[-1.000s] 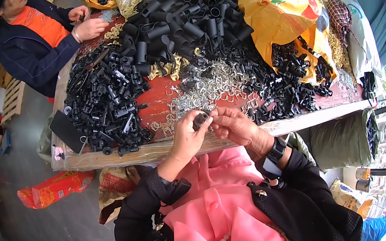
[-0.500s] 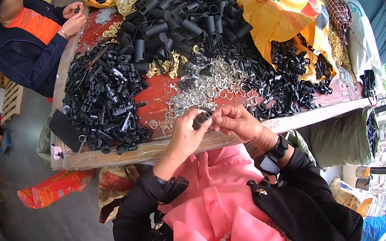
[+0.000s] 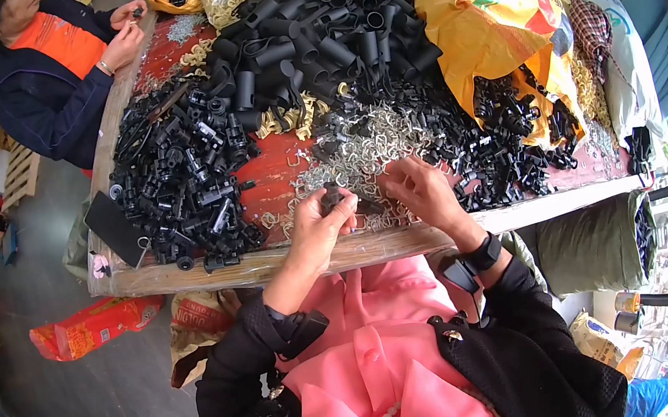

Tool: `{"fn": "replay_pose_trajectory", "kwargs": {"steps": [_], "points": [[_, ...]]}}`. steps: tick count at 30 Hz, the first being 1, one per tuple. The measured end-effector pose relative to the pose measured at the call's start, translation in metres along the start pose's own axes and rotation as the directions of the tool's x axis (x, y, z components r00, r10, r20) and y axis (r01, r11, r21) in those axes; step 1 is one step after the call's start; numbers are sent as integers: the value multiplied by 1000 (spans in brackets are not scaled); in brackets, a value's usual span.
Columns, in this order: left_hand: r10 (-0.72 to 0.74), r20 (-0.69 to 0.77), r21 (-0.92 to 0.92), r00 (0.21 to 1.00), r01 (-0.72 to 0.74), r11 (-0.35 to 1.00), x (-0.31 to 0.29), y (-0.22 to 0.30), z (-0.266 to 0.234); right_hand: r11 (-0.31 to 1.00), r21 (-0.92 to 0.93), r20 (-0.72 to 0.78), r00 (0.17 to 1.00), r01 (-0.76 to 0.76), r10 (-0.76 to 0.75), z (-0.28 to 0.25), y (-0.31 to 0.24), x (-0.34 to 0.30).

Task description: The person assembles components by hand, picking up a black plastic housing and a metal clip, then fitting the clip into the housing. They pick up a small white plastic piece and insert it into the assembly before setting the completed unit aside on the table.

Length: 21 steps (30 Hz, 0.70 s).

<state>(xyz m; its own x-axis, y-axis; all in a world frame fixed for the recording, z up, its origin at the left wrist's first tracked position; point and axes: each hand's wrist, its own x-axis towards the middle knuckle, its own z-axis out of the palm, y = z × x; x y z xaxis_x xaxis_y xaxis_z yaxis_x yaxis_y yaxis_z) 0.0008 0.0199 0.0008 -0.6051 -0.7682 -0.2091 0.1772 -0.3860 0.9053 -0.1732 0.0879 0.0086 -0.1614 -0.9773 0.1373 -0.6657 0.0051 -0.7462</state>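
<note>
My left hand (image 3: 316,230) is closed round a small black plastic part (image 3: 331,200), held just over the front edge of the table. My right hand (image 3: 426,193) reaches down at the near side of a heap of small silvery metal clips (image 3: 368,146). Its fingers are apart and loosely bent, and no object shows in them; the fingertips are partly lost against the clips. To the left of my hands lies a heap of black plastic fittings (image 3: 193,177). Small black parts (image 3: 491,169) are spread to the right of my right hand.
Black tubes (image 3: 301,34) are piled at the back of the red table (image 3: 264,167). Brass-coloured pieces (image 3: 287,117) lie before them. A yellow sack (image 3: 485,8) spills black parts at the right. A dark flat panel (image 3: 113,227) rests at the left corner. Another person (image 3: 55,77) works at the far left.
My right hand has left the black part and moved right and forward to the metal clips. My left hand has shifted slightly left and still holds the part.
</note>
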Motion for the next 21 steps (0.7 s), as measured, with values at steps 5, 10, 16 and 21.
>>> {"fn": "replay_pose_trajectory", "kwargs": {"steps": [5, 10, 16, 21], "points": [[-86, 76, -116, 993, 94, 989, -3, -5, 1, 946, 217, 15, 968, 240, -249, 7, -30, -5], [-166, 88, -171, 982, 179, 969, -8, -1, 5, 946, 108, -10, 952, 304, -305, 6, -33, -9], [-208, 109, -184, 972, 225, 957, -16, 0, 8, 965, 141, 4, 974, 223, -226, 3, -35, -15], [-189, 303, -467, 934, 318, 825, -19, 6, 2, 965, 158, 76, 972, 208, -222, -3, -37, -15]]}}
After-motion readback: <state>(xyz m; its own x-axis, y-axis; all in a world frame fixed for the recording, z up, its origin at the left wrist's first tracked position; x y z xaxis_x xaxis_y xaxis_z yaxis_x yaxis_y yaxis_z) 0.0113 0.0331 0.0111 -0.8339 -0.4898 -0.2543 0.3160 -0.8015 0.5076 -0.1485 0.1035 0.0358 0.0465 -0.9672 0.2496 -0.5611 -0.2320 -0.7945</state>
